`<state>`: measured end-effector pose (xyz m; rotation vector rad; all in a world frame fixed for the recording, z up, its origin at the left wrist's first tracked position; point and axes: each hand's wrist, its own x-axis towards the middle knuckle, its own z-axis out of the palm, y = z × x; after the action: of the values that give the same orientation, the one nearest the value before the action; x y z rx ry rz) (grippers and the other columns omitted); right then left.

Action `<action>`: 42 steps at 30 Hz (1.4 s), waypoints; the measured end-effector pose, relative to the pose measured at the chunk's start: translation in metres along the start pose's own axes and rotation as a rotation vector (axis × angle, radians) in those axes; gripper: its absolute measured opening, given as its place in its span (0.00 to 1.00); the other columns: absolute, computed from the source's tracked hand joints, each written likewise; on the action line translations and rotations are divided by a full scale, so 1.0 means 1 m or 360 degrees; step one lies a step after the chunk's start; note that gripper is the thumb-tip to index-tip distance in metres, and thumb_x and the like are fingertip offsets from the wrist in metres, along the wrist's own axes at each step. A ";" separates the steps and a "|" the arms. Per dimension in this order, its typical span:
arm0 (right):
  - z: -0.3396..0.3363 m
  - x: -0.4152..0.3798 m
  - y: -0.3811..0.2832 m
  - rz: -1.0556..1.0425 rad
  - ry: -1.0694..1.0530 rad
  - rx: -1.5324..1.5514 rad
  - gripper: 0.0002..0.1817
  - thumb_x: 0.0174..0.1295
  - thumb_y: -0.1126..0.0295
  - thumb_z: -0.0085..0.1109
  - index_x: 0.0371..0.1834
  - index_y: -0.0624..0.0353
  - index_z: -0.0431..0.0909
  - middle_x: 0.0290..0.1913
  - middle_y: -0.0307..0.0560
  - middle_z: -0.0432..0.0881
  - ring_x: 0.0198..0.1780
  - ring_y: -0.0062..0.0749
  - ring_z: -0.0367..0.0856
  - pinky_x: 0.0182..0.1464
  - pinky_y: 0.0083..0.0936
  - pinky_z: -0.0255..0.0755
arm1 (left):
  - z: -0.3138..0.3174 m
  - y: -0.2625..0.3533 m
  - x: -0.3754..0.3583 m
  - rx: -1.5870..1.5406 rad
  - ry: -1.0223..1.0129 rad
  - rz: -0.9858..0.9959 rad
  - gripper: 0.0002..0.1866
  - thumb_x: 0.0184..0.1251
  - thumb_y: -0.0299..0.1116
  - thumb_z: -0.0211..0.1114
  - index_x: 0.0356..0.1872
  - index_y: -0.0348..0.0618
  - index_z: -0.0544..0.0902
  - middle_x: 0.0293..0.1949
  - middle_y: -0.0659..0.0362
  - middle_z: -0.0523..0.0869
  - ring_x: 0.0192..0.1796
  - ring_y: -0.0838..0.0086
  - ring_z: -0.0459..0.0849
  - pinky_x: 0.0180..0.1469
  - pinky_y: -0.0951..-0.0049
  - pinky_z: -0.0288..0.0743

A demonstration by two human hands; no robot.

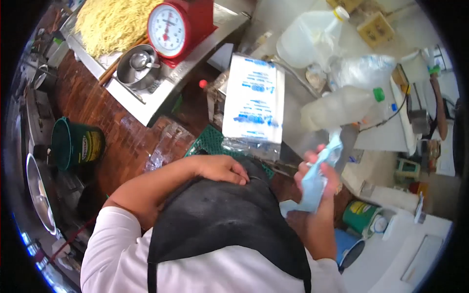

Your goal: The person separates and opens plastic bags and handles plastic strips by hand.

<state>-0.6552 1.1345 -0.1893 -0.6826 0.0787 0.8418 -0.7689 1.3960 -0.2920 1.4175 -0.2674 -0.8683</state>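
Note:
My left hand (pixel 221 169) rests against the front of my black apron (pixel 220 210). Its fingers lie loosely bent on the fabric, holding nothing I can see. In my right hand (pixel 330 180) is a crumpled light-blue cloth (pixel 314 188), gripped with the fingers wrapped round it; a strip hangs below and another part sticks up above. Some motion blur softens the fingertips. Just beyond my hands lies a white pack with blue print (pixel 254 97), its clear wrapping bunched at the near end.
Upper left, a metal table (pixel 168 88) bears yellow noodles (pixel 112 24), a red dial scale (pixel 195 29) and a steel bowl (pixel 138 68). A green bucket (pixel 73 144) stands on the brown floor. To the right are a green-capped bottle (pixel 337 107) and a plastic jug (pixel 312 39).

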 end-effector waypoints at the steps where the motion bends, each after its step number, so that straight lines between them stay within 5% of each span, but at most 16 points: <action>1: 0.002 -0.002 -0.006 -0.0002 -0.0094 0.0125 0.26 0.56 0.68 0.64 0.60 0.48 0.72 0.41 0.44 0.73 0.29 0.29 0.70 0.30 0.29 0.69 | 0.000 0.010 0.008 -0.0016 -0.0058 -0.0129 0.23 0.70 0.45 0.62 0.58 0.40 0.81 0.58 0.48 0.81 0.63 0.64 0.76 0.65 0.67 0.67; 4: -0.001 -0.006 -0.013 0.0042 -0.0289 0.0194 0.26 0.57 0.68 0.64 0.61 0.47 0.72 0.41 0.43 0.72 0.28 0.28 0.68 0.29 0.28 0.66 | 0.010 0.017 0.038 0.0330 0.0046 -0.0115 0.27 0.62 0.50 0.68 0.55 0.42 0.81 0.50 0.49 0.85 0.54 0.58 0.83 0.57 0.64 0.74; 9: 0.013 -0.010 0.012 0.0131 -0.0056 0.0022 0.22 0.52 0.72 0.65 0.52 0.55 0.73 0.37 0.47 0.75 0.32 0.33 0.77 0.36 0.30 0.75 | 0.013 0.026 0.058 0.1211 0.0184 -0.0326 0.20 0.55 0.43 0.70 0.47 0.43 0.82 0.44 0.49 0.86 0.48 0.53 0.83 0.51 0.58 0.75; 14: 0.014 -0.018 0.044 0.0367 -0.0047 -0.1774 0.18 0.55 0.70 0.66 0.49 0.63 0.78 0.43 0.47 0.84 0.45 0.30 0.82 0.49 0.29 0.75 | 0.002 -0.020 0.045 0.0729 0.0404 -0.0066 0.11 0.61 0.36 0.65 0.41 0.42 0.83 0.39 0.50 0.86 0.39 0.58 0.85 0.44 0.62 0.76; 16: 0.030 -0.003 0.043 0.0241 -0.0334 -0.2402 0.15 0.55 0.69 0.64 0.45 0.64 0.79 0.41 0.53 0.84 0.45 0.41 0.83 0.48 0.34 0.75 | 0.000 -0.018 0.028 0.0193 0.0598 0.0026 0.10 0.64 0.36 0.64 0.40 0.41 0.81 0.37 0.50 0.86 0.39 0.61 0.85 0.42 0.64 0.76; 19: 0.032 0.030 0.049 0.0373 -0.0755 -0.3023 0.14 0.52 0.69 0.61 0.42 0.62 0.78 0.40 0.61 0.81 0.47 0.56 0.80 0.48 0.44 0.74 | 0.000 0.000 0.018 0.0059 0.0831 0.0165 0.09 0.63 0.34 0.63 0.38 0.40 0.80 0.36 0.50 0.85 0.39 0.58 0.85 0.42 0.62 0.76; 22: 0.046 0.048 0.072 0.0527 -0.0699 -0.3488 0.18 0.52 0.69 0.64 0.44 0.65 0.75 0.40 0.61 0.82 0.46 0.56 0.80 0.49 0.44 0.74 | 0.009 0.035 0.009 0.1010 0.1227 0.0024 0.08 0.61 0.32 0.63 0.38 0.40 0.80 0.35 0.49 0.85 0.40 0.54 0.84 0.44 0.59 0.76; 23: 0.061 0.048 0.063 0.0709 -0.0734 -0.3353 0.28 0.57 0.65 0.64 0.59 0.66 0.70 0.52 0.62 0.80 0.56 0.50 0.78 0.57 0.39 0.72 | 0.007 0.046 0.001 0.0952 0.1281 -0.0082 0.08 0.60 0.31 0.62 0.39 0.40 0.80 0.35 0.48 0.83 0.42 0.51 0.83 0.46 0.56 0.76; 26: 0.047 0.037 0.049 0.0732 -0.0648 -0.2574 0.37 0.65 0.59 0.60 0.72 0.66 0.59 0.68 0.60 0.69 0.69 0.42 0.68 0.67 0.34 0.63 | 0.004 0.030 -0.014 0.0962 0.1361 0.0126 0.09 0.61 0.31 0.62 0.39 0.40 0.80 0.37 0.47 0.82 0.44 0.51 0.82 0.46 0.57 0.76; 27: 0.047 0.035 0.050 0.1042 -0.0502 -0.2029 0.40 0.70 0.55 0.52 0.73 0.76 0.51 0.73 0.68 0.58 0.74 0.46 0.58 0.74 0.32 0.50 | 0.008 0.034 -0.019 0.0836 0.1334 0.0047 0.08 0.61 0.30 0.62 0.39 0.39 0.79 0.38 0.47 0.82 0.45 0.51 0.82 0.46 0.57 0.76; 30: -0.006 0.038 0.085 0.1059 -0.0396 -0.1751 0.36 0.71 0.56 0.50 0.73 0.73 0.54 0.72 0.63 0.62 0.73 0.44 0.61 0.73 0.33 0.52 | 0.014 0.028 -0.019 0.0566 0.1379 0.0190 0.07 0.60 0.28 0.62 0.39 0.39 0.79 0.38 0.48 0.82 0.45 0.52 0.82 0.45 0.58 0.76; 31: 0.028 0.045 0.083 0.1028 -0.0332 -0.2006 0.30 0.68 0.57 0.51 0.64 0.73 0.69 0.64 0.62 0.74 0.66 0.45 0.71 0.66 0.36 0.62 | 0.019 0.036 -0.020 0.0616 0.1408 0.0219 0.07 0.59 0.27 0.62 0.39 0.39 0.79 0.37 0.48 0.82 0.44 0.52 0.82 0.45 0.57 0.76; 34: -0.018 0.076 0.121 0.0809 -0.0021 -0.2968 0.23 0.64 0.58 0.52 0.47 0.71 0.81 0.45 0.56 0.85 0.48 0.42 0.82 0.54 0.36 0.71 | 0.021 0.034 -0.023 0.1069 0.1525 0.0253 0.07 0.59 0.26 0.61 0.39 0.40 0.78 0.37 0.49 0.82 0.44 0.51 0.82 0.45 0.56 0.76; 37: -0.032 0.078 0.137 0.0509 -0.0114 -0.2942 0.23 0.61 0.58 0.54 0.35 0.73 0.83 0.34 0.55 0.85 0.40 0.45 0.83 0.49 0.36 0.74 | 0.025 0.026 -0.036 0.1088 0.1353 0.0128 0.07 0.56 0.28 0.62 0.36 0.40 0.79 0.35 0.49 0.82 0.42 0.52 0.83 0.43 0.56 0.76; 40: 0.009 0.058 0.104 0.1128 0.0166 -0.2311 0.22 0.63 0.58 0.54 0.44 0.72 0.81 0.41 0.57 0.85 0.46 0.47 0.83 0.51 0.39 0.72 | 0.025 0.025 -0.037 0.1008 0.1210 -0.0034 0.07 0.55 0.30 0.62 0.34 0.41 0.79 0.33 0.49 0.82 0.40 0.52 0.83 0.41 0.55 0.76; 42: 0.014 0.033 0.083 0.1059 -0.0085 -0.2178 0.23 0.66 0.59 0.54 0.52 0.70 0.77 0.50 0.59 0.83 0.52 0.47 0.81 0.52 0.41 0.71 | 0.024 0.026 -0.037 0.0948 0.1198 -0.0076 0.07 0.54 0.31 0.62 0.34 0.42 0.79 0.32 0.49 0.83 0.39 0.52 0.83 0.40 0.55 0.76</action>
<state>-0.6942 1.2035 -0.2332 -1.9791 -0.3824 1.5383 -0.7998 1.4000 -0.2518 2.2051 0.0997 -0.2360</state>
